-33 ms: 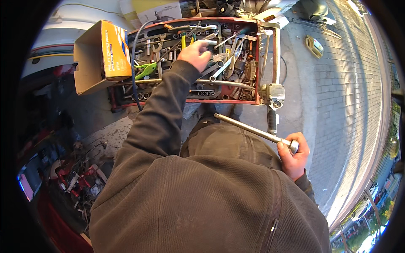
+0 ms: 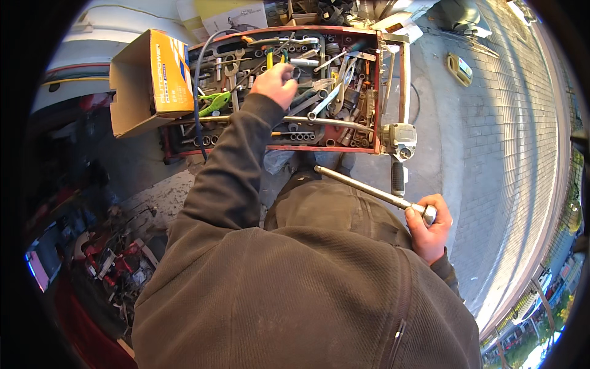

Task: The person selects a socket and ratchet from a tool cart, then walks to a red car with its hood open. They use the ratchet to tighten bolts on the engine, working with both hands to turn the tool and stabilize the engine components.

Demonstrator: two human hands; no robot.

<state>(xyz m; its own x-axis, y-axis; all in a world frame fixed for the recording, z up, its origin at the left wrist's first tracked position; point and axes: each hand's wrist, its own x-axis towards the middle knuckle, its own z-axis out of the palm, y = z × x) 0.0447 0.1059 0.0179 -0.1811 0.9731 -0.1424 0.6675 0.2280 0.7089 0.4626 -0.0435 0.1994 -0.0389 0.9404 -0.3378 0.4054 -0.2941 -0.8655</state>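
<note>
My left hand (image 2: 276,85) hovers over the red-rimmed tool drawer (image 2: 289,148), fingers loosely bent and partly blurred, with nothing visible in them. Just beyond its fingertips lies a silver cylindrical socket (image 2: 304,62). Yellow-and-green-handled pliers (image 2: 269,59) are beside the fingers, and a combination wrench (image 2: 231,72) lies further left. Bright green-handled pliers (image 2: 216,103) sit left of my wrist. Low on the right, my right hand (image 2: 430,229) is closed around the thick, socket-like head of a long steel bar (image 2: 369,192), whose thin end points up and left toward the drawer.
An open orange cardboard box (image 2: 172,77) stands at the drawer's left, beside a dark cable (image 2: 196,92). A metal-bodied power tool with a black grip (image 2: 397,175) hangs at the right corner. Further right, a beige jug (image 2: 459,69) rests on the paving (image 2: 479,154).
My left hand has drawn back slightly to the left, away from the silver socket, which stays in the drawer. My right hand and the steel bar have hardly moved.
</note>
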